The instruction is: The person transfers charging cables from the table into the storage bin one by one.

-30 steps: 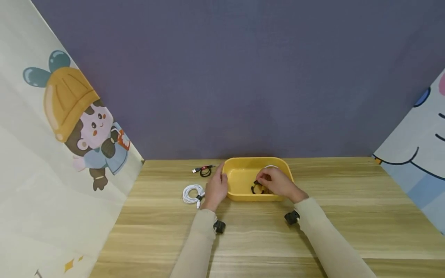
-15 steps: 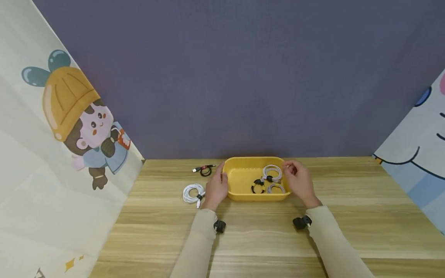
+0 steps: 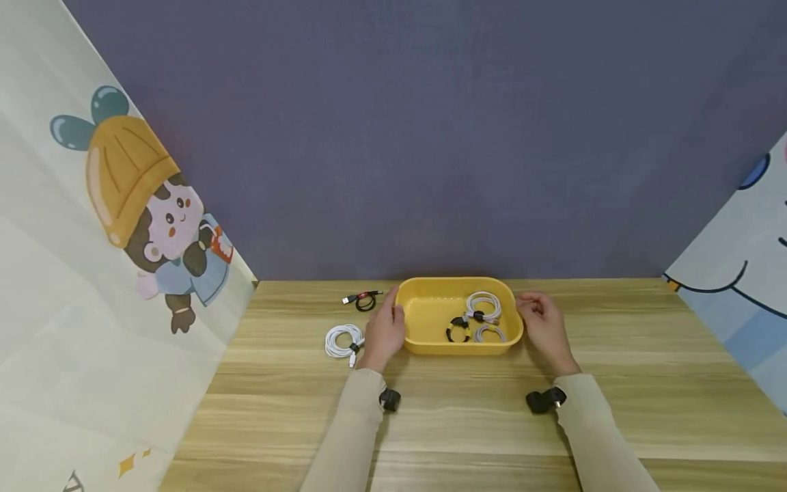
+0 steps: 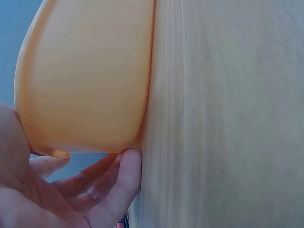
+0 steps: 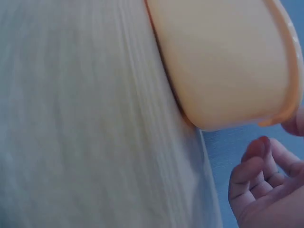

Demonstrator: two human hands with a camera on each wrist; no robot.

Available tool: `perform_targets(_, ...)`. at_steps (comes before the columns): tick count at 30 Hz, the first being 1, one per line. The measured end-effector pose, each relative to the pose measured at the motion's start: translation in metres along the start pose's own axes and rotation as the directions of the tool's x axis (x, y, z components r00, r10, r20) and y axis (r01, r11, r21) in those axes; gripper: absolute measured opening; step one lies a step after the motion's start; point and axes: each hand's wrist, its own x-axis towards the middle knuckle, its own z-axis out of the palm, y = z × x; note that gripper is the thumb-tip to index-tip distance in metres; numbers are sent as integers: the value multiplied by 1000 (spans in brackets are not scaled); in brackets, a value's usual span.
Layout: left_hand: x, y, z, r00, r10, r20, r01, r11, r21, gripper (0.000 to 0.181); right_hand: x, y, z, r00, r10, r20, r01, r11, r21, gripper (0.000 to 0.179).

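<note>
A yellow plastic bin [image 3: 424, 349] stands on the table with several coiled cables in its right half. Among them are a white coil [image 3: 484, 307] with a black tie, a grey coil [image 3: 490, 333] and a black-and-yellow coil [image 3: 458, 330]. My left hand [image 3: 384, 335] holds the bin's left end, thumb at the rim and fingers against the outer wall. Beside the right end is my right hand [image 3: 546, 331], its fingers loosely curled. In the right wrist view its thumb is at the rim, while the fingers [image 5: 247, 175] are apart from the wall.
Left of the bin lie a white coiled cable [image 3: 344, 342] and a short black USB cable [image 3: 365, 301]. A dark blue-grey panel [image 3: 455, 150] rises behind the wooden table [image 3: 455, 424], with printed side walls at left and right.
My right hand has moved out of the bin, rightward past its rim, to the outside of the right end. The coils it covered now show. The left hand has stayed at the left end.
</note>
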Motion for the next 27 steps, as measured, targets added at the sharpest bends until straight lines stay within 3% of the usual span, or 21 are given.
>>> perform_targets(8, 0, 1, -1, 1000, 5, -2, -5, 1000, -5, 46, -3, 3, -2, 995, 40, 87, -41, 999, 14, 41)
perform_targets(15, 0, 1, 0, 1000, -1, 4, 1, 1000, -9, 46, -3, 7, -2, 979, 116, 168, -133, 986, 99, 45)
perform_targets(19, 0, 1, 0, 1000, -3, 4, 3, 1000, -11, 46, -3, 7, -3, 975, 114, 189, -136, 985, 108, 47)
perform_targets(27, -1, 1, -2, 1000, -13, 11, 13, 1000, -18, 47, -2, 9, -4, 975, 101, 198, -109, 994, 28, 53)
